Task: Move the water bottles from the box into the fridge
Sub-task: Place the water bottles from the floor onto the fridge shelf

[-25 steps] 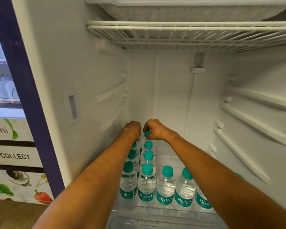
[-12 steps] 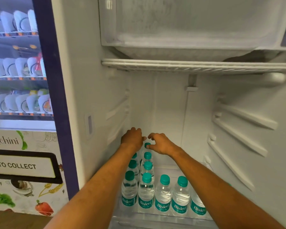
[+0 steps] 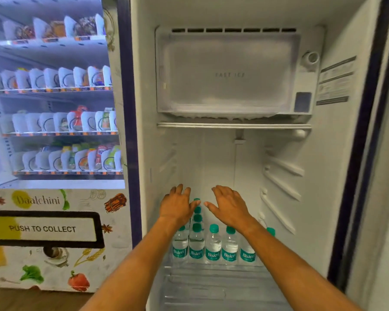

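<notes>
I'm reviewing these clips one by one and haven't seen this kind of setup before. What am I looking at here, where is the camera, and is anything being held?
There is no machine here: a person wears a camera on the head, so the single picture looks forward and down along both bare arms. The left hand and right hand are spread open with nothing in them, hovering above a file of water bottles that runs toward the back of the open fridge. A front row of bottles with teal caps and Bisleri labels stands upright on the fridge shelf. Above sits a frosted freezer box. To the left stands a snack vending machine. The box that the bottles come from is out of view.
</notes>
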Available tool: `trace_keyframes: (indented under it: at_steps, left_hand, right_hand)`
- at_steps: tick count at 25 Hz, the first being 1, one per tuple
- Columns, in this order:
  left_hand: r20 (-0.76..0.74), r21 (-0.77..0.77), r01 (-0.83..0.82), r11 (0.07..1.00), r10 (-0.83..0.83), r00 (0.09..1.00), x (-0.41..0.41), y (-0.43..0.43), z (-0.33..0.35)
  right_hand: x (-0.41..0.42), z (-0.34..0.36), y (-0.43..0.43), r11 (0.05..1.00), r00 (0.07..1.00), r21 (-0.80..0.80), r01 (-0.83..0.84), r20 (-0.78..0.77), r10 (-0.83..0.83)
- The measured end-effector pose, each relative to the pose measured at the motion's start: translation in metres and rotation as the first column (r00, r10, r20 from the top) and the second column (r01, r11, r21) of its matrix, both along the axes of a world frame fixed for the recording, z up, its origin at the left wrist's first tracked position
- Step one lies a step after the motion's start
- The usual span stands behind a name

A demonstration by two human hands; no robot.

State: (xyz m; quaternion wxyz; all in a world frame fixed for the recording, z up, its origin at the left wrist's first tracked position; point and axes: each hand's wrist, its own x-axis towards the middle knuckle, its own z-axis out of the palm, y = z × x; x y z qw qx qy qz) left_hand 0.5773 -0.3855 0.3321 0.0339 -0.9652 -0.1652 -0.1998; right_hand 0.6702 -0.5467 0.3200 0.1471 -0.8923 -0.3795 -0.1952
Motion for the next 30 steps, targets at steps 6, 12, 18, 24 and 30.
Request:
trace_keyframes:
  at_steps: [6,12,18,24,30]
  left_hand:
    - [0.082,0.058,0.11,0.992,-0.115,0.99,-0.093,-0.018,0.003]
    - [0.09,0.132,0.198,0.971,-0.211,0.973,-0.207,0.019,-0.02]
    - [-0.05,0.11,0.084,0.99,-0.079,0.996,-0.337,0.088,-0.066]
    - [-0.204,-0.05,-0.126,0.991,0.113,0.972,-0.431,0.146,-0.147]
    - [-0.39,-0.231,-0.231,0.945,0.127,0.912,-0.452,0.167,-0.25]
  right_hand:
    - [-0.086,-0.007,-0.023,0.997,0.999,0.064,-0.036,-0.015,0.037]
    - [-0.168,-0.038,-0.006,0.983,0.983,0.13,-0.132,-0.107,0.146]
    - [-0.258,-0.094,0.059,0.942,0.919,0.128,-0.309,-0.214,0.331]
    - [-0.34,-0.173,0.121,0.887,0.81,0.045,-0.46,-0.387,0.441]
    - [-0.381,-0.27,0.158,0.829,0.709,-0.104,-0.55,-0.582,0.398]
